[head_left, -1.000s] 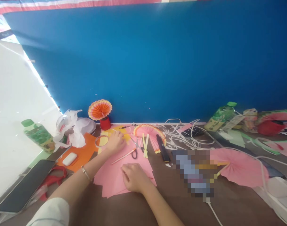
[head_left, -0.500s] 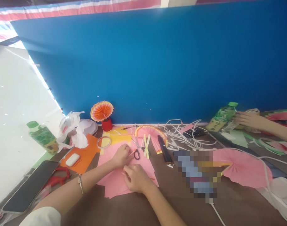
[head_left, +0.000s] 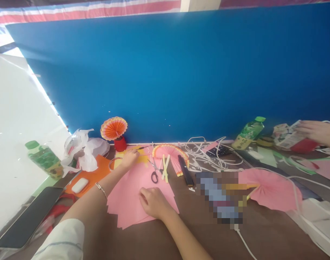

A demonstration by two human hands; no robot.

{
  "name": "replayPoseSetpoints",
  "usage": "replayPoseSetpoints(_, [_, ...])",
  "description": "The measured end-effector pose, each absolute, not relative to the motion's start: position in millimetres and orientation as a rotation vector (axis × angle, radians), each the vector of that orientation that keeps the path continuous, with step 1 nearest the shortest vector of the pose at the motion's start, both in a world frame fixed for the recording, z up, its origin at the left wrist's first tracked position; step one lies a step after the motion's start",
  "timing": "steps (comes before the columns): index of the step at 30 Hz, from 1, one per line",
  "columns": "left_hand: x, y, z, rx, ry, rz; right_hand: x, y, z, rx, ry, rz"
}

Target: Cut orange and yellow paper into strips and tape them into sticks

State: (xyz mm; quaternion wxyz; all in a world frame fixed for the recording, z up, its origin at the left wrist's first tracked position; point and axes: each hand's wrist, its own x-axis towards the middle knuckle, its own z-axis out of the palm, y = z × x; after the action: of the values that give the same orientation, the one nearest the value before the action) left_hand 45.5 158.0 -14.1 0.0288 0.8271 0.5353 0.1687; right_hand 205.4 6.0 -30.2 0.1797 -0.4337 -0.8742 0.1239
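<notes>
So right now the right hand [head_left: 153,202] is resting flat-ish on the stack of pink paper sheets [head_left: 132,196] near the front edge of the table [head_left: 208,234]. The fingers are loosely curled and pressing down on the top sheet rather than gripping anything.

The left hand [head_left: 129,157] is stretched out toward the back edge, sitting on the yellow paper [head_left: 141,159] just beside the roll of clear tape [head_left: 114,163]. Whether those fingers are pinching something is honestly too small to tell; they look bent, tips down on the paper.

Looks like a gathering-materials step: one hand anchors the pink stack while the other fishes for something at the back. The scissors [head_left: 154,173] lie untouched between the two hands, next to a couple of pale yellow strips [head_left: 165,168] and a half-folded pink fan [head_left: 170,153].

Next move would need a clean pinch on one thin sheet or the tape ring, without dragging the yellow paper along.

A co-worker's hand [head_left: 316,130] is on a carton way off at the right edge.
</notes>
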Motion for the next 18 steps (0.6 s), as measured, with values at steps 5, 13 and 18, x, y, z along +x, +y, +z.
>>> replayPoseSetpoints(5, [77,154,-17,2.562,1.681,0.552,203,9,-32,-1.275,-2.482,0.354])
replayPoseSetpoints(13, [169,128,-12,2.243,1.699,0.460,203,10,-32,-1.270,-2.469,0.378])
replayPoseSetpoints(18, [180,130,-12,2.060,1.649,0.493,204,10,-34,-1.260,-2.465,0.408])
